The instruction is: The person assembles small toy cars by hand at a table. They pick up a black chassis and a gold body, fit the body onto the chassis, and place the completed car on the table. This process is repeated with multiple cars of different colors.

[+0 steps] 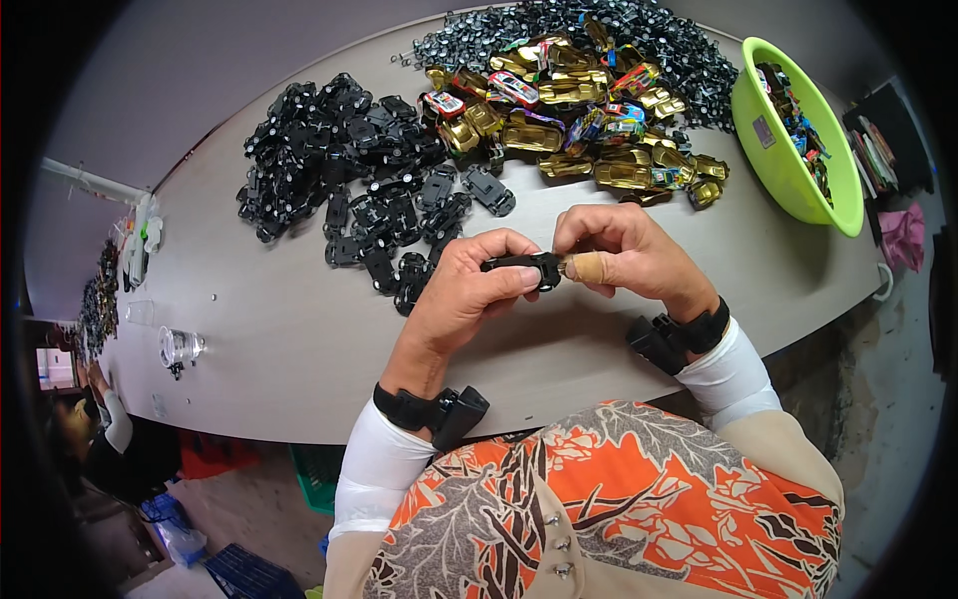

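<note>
My left hand [461, 288] is closed round a black toy car chassis [545, 264], thumb pressed along its side and a wheel showing at its right end. At that same end, the fingers of my right hand [644, 252] come together in a pinch. A tan wrap covers the right thumb, and whatever lies between those fingertips is too small and hidden to name. Beyond my left hand spreads a heap of black toy car chassis [344, 150], with a single grey-black one [488, 191] at its edge. Gold and printed toy car bodies [534, 131] are piled past my right hand.
Small wheel-and-axle pieces [689, 50] cover the table's far side. A lime-green basin [843, 165] of colourful car bodies leans at the right. On the left stand a clear plastic cup [181, 346] and more parts; another person [120, 439] sits by the table [269, 369].
</note>
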A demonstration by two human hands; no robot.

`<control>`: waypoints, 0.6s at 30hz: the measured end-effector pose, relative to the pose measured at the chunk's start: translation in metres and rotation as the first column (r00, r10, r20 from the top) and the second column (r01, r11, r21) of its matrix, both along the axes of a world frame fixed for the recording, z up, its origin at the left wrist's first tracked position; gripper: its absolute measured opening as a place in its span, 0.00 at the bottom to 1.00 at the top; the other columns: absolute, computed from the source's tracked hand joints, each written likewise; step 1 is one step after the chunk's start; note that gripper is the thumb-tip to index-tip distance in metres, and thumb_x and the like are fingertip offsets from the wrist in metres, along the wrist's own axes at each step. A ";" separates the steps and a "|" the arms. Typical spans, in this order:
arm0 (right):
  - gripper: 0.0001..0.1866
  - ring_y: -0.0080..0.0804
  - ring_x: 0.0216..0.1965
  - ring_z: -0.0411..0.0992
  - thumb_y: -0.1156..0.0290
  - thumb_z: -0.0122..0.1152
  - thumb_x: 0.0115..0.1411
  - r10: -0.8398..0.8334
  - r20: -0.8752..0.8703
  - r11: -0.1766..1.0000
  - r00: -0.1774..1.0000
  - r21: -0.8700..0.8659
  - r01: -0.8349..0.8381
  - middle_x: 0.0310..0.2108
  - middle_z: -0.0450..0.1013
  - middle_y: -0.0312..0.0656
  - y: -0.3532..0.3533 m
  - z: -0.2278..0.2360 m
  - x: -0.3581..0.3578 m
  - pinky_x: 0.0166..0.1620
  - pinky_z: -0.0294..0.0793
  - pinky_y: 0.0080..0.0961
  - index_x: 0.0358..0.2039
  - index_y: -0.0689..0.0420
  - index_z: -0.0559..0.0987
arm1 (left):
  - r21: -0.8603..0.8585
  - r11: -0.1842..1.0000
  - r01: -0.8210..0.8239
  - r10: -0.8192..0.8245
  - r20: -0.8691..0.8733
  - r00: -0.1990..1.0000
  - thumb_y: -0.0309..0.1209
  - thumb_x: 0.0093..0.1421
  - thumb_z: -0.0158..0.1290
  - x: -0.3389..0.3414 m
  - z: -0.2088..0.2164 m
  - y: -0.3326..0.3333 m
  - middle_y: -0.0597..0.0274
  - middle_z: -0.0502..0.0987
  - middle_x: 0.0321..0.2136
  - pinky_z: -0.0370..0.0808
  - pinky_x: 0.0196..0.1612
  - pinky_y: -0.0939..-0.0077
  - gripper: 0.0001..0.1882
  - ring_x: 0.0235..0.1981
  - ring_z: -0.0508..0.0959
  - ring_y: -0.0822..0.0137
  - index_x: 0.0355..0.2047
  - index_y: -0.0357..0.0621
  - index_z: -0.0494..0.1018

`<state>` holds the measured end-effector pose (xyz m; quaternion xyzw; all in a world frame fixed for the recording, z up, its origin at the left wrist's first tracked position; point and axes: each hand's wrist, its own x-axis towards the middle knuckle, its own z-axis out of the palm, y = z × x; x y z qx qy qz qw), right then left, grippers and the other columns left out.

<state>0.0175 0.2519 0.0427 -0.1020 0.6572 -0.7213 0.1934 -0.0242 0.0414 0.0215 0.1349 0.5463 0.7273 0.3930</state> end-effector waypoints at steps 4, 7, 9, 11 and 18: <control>0.08 0.12 0.17 0.61 0.77 0.55 0.53 0.008 0.071 0.998 0.997 0.061 -0.012 0.26 0.68 0.33 -0.004 0.009 0.001 0.18 0.58 0.12 0.35 0.62 0.74 | -0.011 1.000 0.005 -0.005 -0.019 1.000 0.28 0.52 0.55 0.002 0.000 0.001 0.69 0.74 0.20 0.59 0.19 0.93 0.08 0.18 0.66 0.86 0.32 0.39 0.73; 0.09 0.12 0.20 0.62 0.78 0.54 0.54 0.007 -0.068 0.976 0.998 0.218 0.008 0.26 0.70 0.34 -0.008 0.002 0.001 0.21 0.60 0.13 0.36 0.62 0.74 | -0.030 0.998 -0.052 0.050 -0.048 0.998 0.27 0.52 0.55 0.006 -0.002 0.005 0.70 0.73 0.22 0.63 0.23 0.92 0.08 0.21 0.68 0.85 0.32 0.38 0.73; 0.09 0.14 0.23 0.64 0.79 0.54 0.53 -0.026 -0.255 0.964 0.967 0.249 0.091 0.24 0.70 0.33 -0.014 -0.017 -0.001 0.24 0.62 0.15 0.36 0.63 0.74 | -0.062 0.996 -0.069 0.064 -0.079 0.995 0.26 0.52 0.54 0.007 -0.003 0.006 0.70 0.73 0.23 0.65 0.26 0.91 0.07 0.23 0.69 0.84 0.32 0.37 0.73; 0.07 0.26 0.28 0.70 0.81 0.53 0.49 -0.088 -0.238 0.947 0.967 0.282 0.155 0.25 0.75 0.45 -0.017 -0.016 0.002 0.33 0.68 0.24 0.31 0.64 0.76 | -0.108 0.993 -0.051 0.039 -0.113 0.993 0.25 0.52 0.53 0.006 -0.005 0.006 0.69 0.73 0.25 0.67 0.28 0.90 0.06 0.25 0.70 0.83 0.32 0.37 0.72; 0.06 0.19 0.20 0.67 0.79 0.54 0.52 -0.106 0.041 0.989 0.994 0.105 0.101 0.24 0.70 0.34 -0.012 -0.019 -0.003 0.23 0.65 0.18 0.32 0.63 0.74 | -0.059 0.982 -0.179 0.176 -0.050 0.983 0.23 0.51 0.50 0.003 -0.005 0.008 0.66 0.71 0.29 0.61 0.19 0.90 0.12 0.17 0.66 0.81 0.37 0.41 0.67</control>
